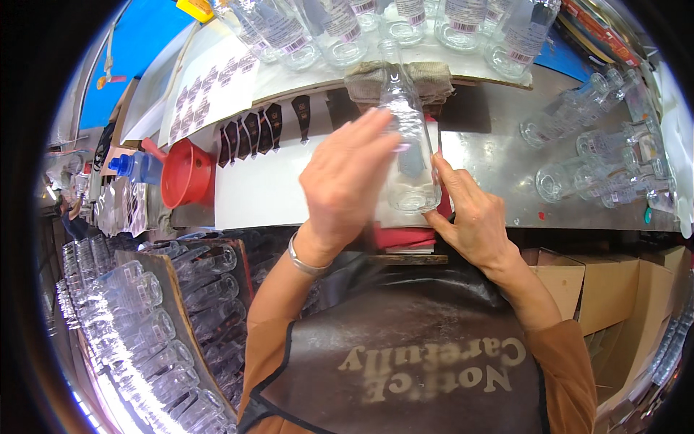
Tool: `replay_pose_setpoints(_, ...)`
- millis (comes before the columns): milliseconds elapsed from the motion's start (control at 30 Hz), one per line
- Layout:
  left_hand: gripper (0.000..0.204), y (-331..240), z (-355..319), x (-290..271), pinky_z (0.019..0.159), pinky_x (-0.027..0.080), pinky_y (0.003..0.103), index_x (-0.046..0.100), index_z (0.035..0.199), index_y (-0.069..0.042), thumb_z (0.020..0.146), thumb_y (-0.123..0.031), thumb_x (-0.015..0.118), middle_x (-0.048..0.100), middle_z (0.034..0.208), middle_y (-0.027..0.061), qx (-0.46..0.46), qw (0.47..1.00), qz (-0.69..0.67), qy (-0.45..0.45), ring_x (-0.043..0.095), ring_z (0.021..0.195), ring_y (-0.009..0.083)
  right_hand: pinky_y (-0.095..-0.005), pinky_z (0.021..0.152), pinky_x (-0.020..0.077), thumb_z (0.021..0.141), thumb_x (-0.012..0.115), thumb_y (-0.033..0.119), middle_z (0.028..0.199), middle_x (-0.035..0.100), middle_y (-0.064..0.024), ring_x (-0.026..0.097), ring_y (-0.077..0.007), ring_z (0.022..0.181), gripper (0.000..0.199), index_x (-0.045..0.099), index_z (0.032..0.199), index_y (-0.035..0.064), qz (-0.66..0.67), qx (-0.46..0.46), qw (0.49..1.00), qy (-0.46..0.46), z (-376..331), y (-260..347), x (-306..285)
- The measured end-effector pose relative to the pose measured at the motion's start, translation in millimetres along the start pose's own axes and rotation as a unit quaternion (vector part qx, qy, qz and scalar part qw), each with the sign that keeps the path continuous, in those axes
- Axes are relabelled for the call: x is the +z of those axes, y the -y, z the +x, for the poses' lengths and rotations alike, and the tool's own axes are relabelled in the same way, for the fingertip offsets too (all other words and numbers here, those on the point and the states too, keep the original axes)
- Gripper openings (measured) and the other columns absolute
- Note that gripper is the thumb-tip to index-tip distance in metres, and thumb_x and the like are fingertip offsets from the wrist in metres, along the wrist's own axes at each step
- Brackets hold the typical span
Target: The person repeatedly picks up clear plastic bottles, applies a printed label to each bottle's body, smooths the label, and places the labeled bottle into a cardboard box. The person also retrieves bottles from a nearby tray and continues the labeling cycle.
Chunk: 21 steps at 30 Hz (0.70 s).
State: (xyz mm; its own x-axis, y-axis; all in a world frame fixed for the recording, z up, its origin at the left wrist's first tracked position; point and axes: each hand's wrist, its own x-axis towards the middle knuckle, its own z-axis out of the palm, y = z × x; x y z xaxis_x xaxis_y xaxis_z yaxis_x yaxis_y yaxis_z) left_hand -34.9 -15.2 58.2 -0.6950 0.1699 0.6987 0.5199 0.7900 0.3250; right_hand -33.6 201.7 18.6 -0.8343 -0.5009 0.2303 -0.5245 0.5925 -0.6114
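A clear glass bottle (417, 189) lies in front of me, its neck away from me on a folded beige cloth (430, 83). My right hand (471, 217) grips the bottle near its base, fingers along the right side and thumb by the bottom. Blurred by motion, my left hand (345, 173) is over the bottle's left side with its fingers stretched out. I cannot tell whether it touches the glass. Dark tie-shaped labels (249, 132) lie in a row on a white sheet (256, 192) to the left. A red pad (405, 237) shows beneath the bottle's base.
Labelled clear bottles (340, 36) stand along the far shelf. More bottles (571, 177) lie on the metal table at the right. A red dipper (186, 173) sits at left. Crates of bottles (152, 325) fill the lower left; cardboard boxes (611, 293) stand at lower right.
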Motion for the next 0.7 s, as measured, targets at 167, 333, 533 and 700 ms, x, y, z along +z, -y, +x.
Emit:
replay_pose_setpoints(167,0.028,-13.5,-18.8,9.7,0.102,0.048,0.044,0.073,0.105,-0.008,0.078,-0.006,0.077,0.066,0.126,0.0167,-0.007,0.996,0.009,0.086,0.062,0.122,0.0320,-0.0374,0.064,0.0537,0.070,0.080,0.013,0.103,0.064,-0.0110,0.065,-0.0292,0.076,0.081,0.046,0.144,0.0055,0.007,-0.003,1.000,-0.004,0.2,-0.3,1.1)
replay_pose_setpoints(333,0.025,-17.3,-18.9,-0.7,0.113,0.035,0.047,0.074,0.104,-0.008,0.080,-0.012,0.074,0.055,0.141,0.0218,-0.029,0.988,-0.077,0.131,0.044,0.139,0.0376,-0.0382,0.063,0.0523,0.074,0.079,0.013,0.105,0.063,-0.0130,0.063,-0.0308,0.075,0.080,0.045,0.145,0.0057,0.042,-0.034,0.999,-0.003,2.5,-7.1,-3.4)
replay_pose_setpoints(533,0.055,0.5,-18.9,21.4,0.109,0.039,0.044,0.063,0.131,-0.008,0.079,-0.017,0.078,0.042,0.149,0.0265,-0.147,0.979,-0.102,0.095,0.046,0.134,0.0423,-0.0234,0.054,0.0410,0.085,0.075,0.012,0.112,0.066,-0.0050,0.047,-0.0056,0.058,0.057,0.054,0.137,0.0014,0.225,0.059,0.969,0.081,16.0,-22.5,-30.6)
replay_pose_setpoints(700,0.053,-0.1,-18.0,23.2,0.108,0.041,0.041,0.059,0.136,-0.006,0.086,-0.016,0.072,0.043,0.149,0.0256,-0.202,0.958,-0.193,0.066,0.047,0.136,0.0369,-0.0205,0.058,0.0444,0.099,0.058,0.028,0.116,0.068,-0.0053,0.052,-0.0042,0.062,0.045,0.057,0.133,-0.0021,0.358,0.133,0.921,0.079,42.9,-42.6,-14.8)
